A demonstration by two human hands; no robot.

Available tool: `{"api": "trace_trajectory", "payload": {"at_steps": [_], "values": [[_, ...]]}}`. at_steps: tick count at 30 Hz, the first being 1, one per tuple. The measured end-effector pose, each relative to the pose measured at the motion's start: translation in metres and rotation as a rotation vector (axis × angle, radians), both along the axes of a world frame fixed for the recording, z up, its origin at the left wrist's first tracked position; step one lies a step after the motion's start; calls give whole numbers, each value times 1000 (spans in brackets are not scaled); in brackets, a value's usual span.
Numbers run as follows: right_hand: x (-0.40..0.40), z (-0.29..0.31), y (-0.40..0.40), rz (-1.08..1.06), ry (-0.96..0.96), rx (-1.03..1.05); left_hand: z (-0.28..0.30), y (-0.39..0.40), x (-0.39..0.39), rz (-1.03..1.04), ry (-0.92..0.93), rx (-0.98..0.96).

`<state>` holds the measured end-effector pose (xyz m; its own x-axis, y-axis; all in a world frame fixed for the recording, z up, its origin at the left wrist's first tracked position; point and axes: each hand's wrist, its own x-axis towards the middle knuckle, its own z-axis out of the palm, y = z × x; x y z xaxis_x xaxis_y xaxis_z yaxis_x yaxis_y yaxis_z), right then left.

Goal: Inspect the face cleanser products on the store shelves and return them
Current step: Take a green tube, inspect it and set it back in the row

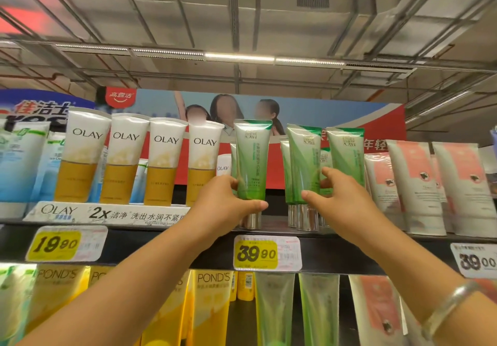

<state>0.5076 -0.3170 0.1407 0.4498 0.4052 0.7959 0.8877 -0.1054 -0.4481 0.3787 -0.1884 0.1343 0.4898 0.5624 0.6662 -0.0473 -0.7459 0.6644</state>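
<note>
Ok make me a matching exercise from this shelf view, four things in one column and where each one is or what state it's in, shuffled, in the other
Things:
1. green and white cleanser tube with silver cap
2. white and amber OLAY tubes
3. yellow POND'S tubes
4. yellow 39.90 price tag

Places or states:
A. lined up left of the green tubes, on the same upper shelf
B. fixed to the shelf edge, below the green tubes
C. held near its base by the left hand
D. on the shelf below

Pairs: 1-C, 2-A, 3-D, 4-B

The right hand touches other green tubes.
</note>
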Motion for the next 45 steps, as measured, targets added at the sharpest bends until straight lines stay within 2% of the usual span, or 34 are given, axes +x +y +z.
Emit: {"api": "trace_trajectory", "payload": {"at_steps": [9,21,26,29,32,36,45], "values": [[1,-1,12,-37,36,-52,3,-2,4,67,50,46],[3,-5,14,9,44,30,4,-3,5,93,101,50],[-5,-4,6,154,37,151,6,-8,-6,143,121,75],[-14,-4,-6,245,4,237,6,-15,-17,172,63,90],[-28,-13,-19,328,23,284,-5,-28,-27,84,-55,85],[-45,-37,-35,447,139,264,-42,-56,-38,-105,-185,-22],[-74,-117,-69,656,503,286,-137,-105,-58,-403,-275,-371]]}}
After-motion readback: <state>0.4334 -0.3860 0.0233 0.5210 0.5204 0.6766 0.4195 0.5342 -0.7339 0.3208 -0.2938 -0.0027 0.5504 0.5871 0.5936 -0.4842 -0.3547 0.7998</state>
